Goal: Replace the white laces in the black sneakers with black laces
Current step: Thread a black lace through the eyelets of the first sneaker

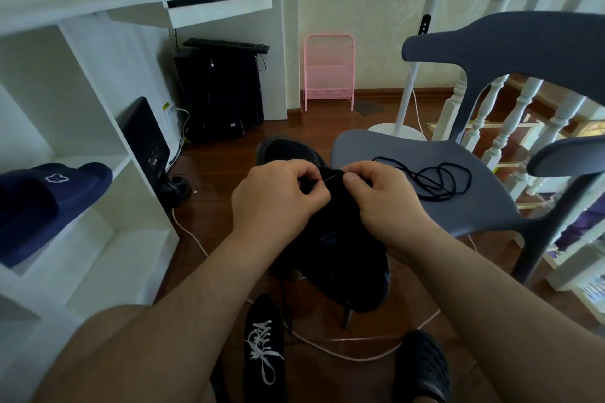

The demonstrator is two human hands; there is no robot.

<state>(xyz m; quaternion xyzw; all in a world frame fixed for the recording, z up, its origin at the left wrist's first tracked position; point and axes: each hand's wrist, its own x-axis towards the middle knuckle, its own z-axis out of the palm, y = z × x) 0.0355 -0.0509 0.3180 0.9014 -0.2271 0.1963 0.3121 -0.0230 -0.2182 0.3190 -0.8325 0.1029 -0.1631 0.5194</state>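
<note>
Centrally, a black fabric sneaker (340, 239) is held up over the brown wooden floor (229, 173), and most of its upper part is hidden behind both hands, so its eyelets cannot be made out. The left hand (278, 196) is curled at the shoe's top, its fingers (307, 173) bent inward, and a thin pale strand (330, 178) is seen running between the two hands; whether it is a lace tip cannot be told. The right hand (379, 193) is likewise curled, with thumb and forefinger pinched at the strand's other end. What else is gripped is lost against the dark shoe. A loose black lace (435, 180) is coiled on the seat of a grey plastic chair (474, 206), just beside the right hand. A second black sneaker with white laces (263, 347) lies on the floor below, partly cut off by the left forearm. A dark clog-like shoe (422, 366) is cropped at the bottom edge. A navy slide sandal (49, 203) rests on a white shelf (137, 160), cut off at the left edge.
</note>
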